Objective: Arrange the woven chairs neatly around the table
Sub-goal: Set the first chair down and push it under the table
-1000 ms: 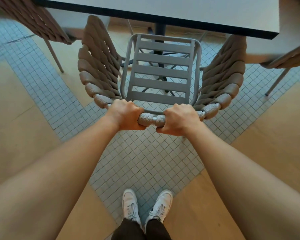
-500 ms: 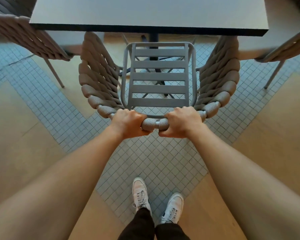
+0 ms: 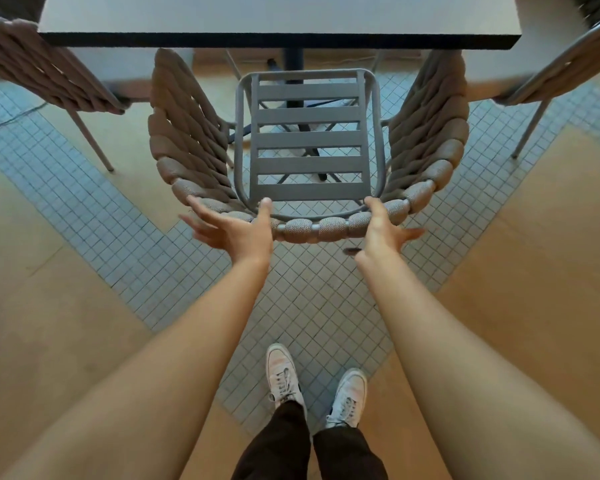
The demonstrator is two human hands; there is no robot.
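Tiled floor (image 3: 302,306) under me; the woven chair (image 3: 309,161) sits squared to the table (image 3: 278,41), seat partly under it, my left hand (image 3: 234,230) and right hand (image 3: 383,230) spread open at its backrest; side chairs (image 3: 45,67) look unaligned

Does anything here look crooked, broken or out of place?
Nothing stands out. The middle woven chair sits square to the table, its seat front at the table's edge. Both hands, left and right, are open at its back rim. No damage shows.
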